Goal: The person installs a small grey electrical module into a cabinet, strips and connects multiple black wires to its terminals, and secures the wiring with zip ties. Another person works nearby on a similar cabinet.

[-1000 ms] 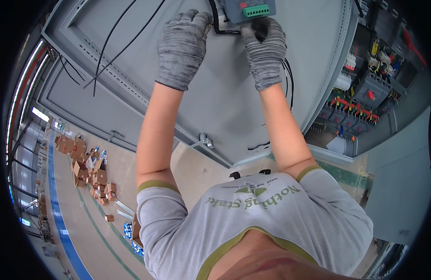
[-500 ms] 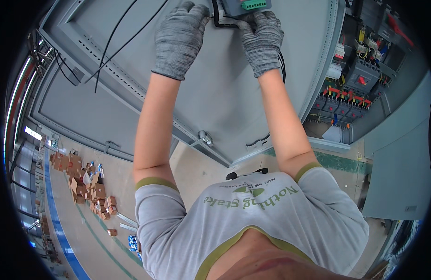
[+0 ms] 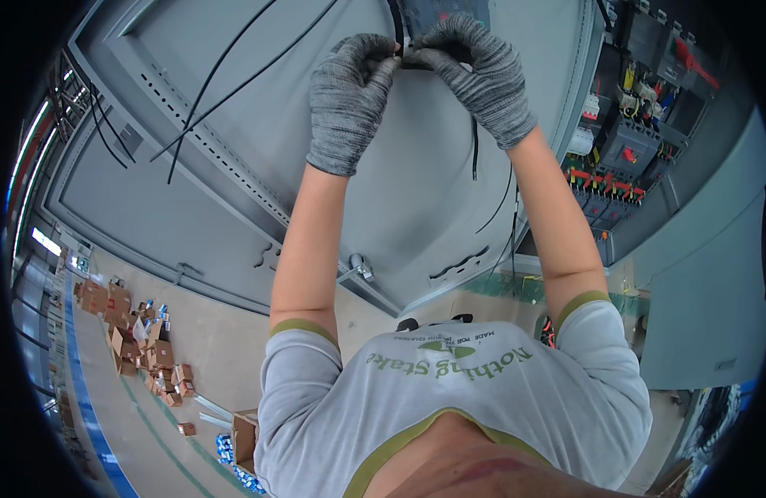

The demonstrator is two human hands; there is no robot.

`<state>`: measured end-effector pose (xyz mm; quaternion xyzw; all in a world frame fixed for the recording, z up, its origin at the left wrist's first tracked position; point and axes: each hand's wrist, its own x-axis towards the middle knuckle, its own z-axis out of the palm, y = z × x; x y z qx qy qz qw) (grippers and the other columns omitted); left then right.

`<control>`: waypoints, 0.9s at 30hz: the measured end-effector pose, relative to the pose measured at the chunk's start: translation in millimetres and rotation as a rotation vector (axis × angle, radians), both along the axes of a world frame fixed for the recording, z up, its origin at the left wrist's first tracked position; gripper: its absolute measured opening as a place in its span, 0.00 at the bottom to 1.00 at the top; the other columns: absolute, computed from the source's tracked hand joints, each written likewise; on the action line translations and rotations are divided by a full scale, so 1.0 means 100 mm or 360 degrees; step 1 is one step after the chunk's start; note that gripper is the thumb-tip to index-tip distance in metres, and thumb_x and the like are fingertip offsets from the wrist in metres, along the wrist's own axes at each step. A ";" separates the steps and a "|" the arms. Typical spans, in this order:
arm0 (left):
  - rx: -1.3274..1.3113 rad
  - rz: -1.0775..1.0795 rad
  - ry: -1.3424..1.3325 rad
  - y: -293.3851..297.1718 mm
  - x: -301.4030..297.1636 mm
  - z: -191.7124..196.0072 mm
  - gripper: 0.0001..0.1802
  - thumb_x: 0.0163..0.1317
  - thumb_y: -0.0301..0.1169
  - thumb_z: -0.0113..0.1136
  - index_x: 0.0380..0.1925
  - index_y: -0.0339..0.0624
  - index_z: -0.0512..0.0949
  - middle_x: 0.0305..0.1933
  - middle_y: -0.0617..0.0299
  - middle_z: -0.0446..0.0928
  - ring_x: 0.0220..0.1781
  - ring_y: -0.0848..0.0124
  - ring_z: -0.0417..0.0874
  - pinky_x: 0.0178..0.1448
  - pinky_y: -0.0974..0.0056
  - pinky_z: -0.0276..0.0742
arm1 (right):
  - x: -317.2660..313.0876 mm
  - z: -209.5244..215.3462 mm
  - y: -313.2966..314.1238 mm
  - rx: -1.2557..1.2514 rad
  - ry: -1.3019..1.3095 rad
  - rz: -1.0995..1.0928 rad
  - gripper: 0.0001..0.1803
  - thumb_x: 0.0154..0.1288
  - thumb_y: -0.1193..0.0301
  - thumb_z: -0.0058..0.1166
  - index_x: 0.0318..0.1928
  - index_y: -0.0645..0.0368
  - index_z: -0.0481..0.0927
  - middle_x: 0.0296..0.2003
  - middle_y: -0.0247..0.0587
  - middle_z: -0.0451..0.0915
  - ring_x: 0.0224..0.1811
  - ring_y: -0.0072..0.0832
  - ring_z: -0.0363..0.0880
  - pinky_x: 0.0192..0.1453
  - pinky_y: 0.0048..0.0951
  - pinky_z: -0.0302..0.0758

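Observation:
Both hands wear grey knitted gloves and meet high in the view, in front of a grey metal cabinet door panel (image 3: 424,191). My left hand (image 3: 349,100) is closed, with thumb and fingertips pinched at the bend of a thick black cable (image 3: 397,23). Close on the other side of that bend, my right hand (image 3: 487,79) also pinches, its fingers curled over and partly covering the cable. Just beyond my right fingers sits a grey box-shaped device (image 3: 457,10), cut by the top edge. Thin black wires (image 3: 475,149) hang below my right hand.
Loose black wires (image 3: 225,62) cross the panel at upper left. An open electrical cabinet with breakers (image 3: 632,149) stands at right. Cardboard boxes (image 3: 154,353) lie on the floor at left. A metal lock (image 3: 360,266) sticks out at the door's lower edge.
Both hands have come lower and closer together, with fingertips now meeting at the cable's bend. My right hand has turned inward and covers part of the device. Hanging wires below it are more exposed.

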<state>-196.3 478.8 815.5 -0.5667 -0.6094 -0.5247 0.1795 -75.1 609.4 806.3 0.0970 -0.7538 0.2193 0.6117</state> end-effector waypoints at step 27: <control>0.0011 -0.0514 -0.0761 -0.08 0.06 -0.02 0.12 0.64 0.24 0.55 0.46 0.33 0.78 0.38 0.57 0.82 0.41 0.73 0.82 0.49 0.69 0.76 | 0.12 0.30 -0.07 0.0513 -0.0657 -0.0599 0.09 0.59 0.74 0.56 0.41 0.58 0.81 0.32 0.44 0.82 0.36 0.41 0.81 0.43 0.35 0.78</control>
